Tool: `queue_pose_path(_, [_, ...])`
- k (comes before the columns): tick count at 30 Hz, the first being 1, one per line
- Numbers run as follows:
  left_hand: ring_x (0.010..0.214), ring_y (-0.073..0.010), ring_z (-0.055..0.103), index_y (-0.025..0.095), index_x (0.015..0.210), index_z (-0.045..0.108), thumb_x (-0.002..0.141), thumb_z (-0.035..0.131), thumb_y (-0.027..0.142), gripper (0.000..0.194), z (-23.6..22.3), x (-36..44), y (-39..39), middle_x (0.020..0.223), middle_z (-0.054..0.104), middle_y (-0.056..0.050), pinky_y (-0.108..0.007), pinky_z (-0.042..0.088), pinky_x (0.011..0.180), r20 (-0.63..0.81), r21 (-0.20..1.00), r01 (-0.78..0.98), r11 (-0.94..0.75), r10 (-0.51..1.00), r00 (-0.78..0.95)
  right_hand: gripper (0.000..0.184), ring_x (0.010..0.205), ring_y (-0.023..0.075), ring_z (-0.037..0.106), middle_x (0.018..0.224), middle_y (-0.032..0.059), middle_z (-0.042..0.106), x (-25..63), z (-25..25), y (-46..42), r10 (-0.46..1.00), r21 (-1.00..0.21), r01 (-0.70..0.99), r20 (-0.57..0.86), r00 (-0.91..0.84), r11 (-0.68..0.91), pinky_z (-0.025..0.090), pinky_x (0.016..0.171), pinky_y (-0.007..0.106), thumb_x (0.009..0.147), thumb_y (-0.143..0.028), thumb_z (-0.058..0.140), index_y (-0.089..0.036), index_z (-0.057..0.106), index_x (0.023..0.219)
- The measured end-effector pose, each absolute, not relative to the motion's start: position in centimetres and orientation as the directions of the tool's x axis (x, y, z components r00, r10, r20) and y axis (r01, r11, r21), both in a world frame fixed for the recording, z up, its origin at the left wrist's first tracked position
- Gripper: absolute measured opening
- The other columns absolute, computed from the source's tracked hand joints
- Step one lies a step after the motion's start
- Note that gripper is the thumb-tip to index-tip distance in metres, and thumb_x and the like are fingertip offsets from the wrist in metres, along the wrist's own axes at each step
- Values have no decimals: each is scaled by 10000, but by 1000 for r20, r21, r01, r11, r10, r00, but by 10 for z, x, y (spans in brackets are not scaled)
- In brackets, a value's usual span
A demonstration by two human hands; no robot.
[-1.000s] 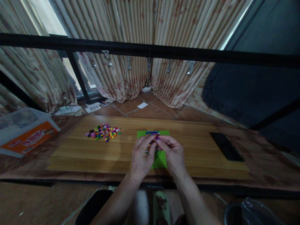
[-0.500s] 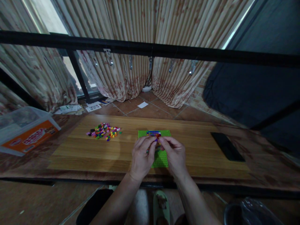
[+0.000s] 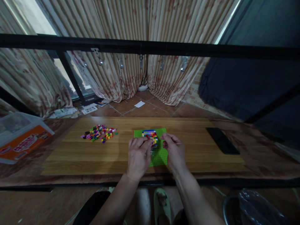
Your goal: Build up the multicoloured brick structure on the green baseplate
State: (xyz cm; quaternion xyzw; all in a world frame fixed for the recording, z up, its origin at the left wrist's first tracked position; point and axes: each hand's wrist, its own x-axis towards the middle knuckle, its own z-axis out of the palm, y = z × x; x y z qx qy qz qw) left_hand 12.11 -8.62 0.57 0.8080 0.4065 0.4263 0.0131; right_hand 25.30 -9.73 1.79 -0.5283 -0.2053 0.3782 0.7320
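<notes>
A green studded baseplate lies on the wooden board, carrying a block of small multi-coloured toy bricks in rows. My left hand rests over the left front part of this block, its fingers and thumb drawn together at the bricks. Whether a loose brick sits between those fingertips is hidden. Just right of the block, apart from it, my right hand is closed in a pinch above the baseplate. A pinkish spot shows at its fingertips, too small to name.
Loose coloured bricks lie piled on the left of the wooden board. A dark phone-like slab lies at the right. Beyond the left end stands a clear plastic box with an orange label. A black bar crosses ahead.
My hands were together over the brick block; now my right hand has drawn away to the right, uncovering more of the bricks. The camera view has shifted slightly.
</notes>
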Motion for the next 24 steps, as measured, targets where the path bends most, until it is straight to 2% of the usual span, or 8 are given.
queue_pose_path(8, [824, -199, 556, 224, 1001, 707, 876, 562, 198, 193, 5, 131, -88, 937, 700, -46, -362, 399, 784, 666, 295, 725, -622, 678, 311, 299, 446, 69, 463, 589, -3, 654, 248, 15, -95, 781, -926, -363, -152, 605, 101, 360, 445, 205, 539, -406, 798, -155, 678, 648])
queue_pose_path(19, [822, -189, 585, 215, 923, 712, 852, 608, 202, 127, 4, 134, -86, 920, 726, -34, -352, 398, 793, 701, 367, 694, -620, 675, 232, 292, 440, 64, 460, 600, -12, 652, 248, 16, -95, 769, -935, -351, -191, 610, 46, 357, 438, 203, 535, -391, 779, -146, 683, 661])
queue_pose_path(24, [783, -175, 580, 216, 863, 705, 856, 602, 191, 106, 3, 134, -87, 878, 731, -13, -354, 396, 800, 720, 348, 680, -646, 649, 248, 285, 448, 71, 464, 605, -10, 654, 248, 14, -96, 774, -941, -336, -187, 606, 36, 354, 440, 208, 546, -395, 774, -154, 685, 670])
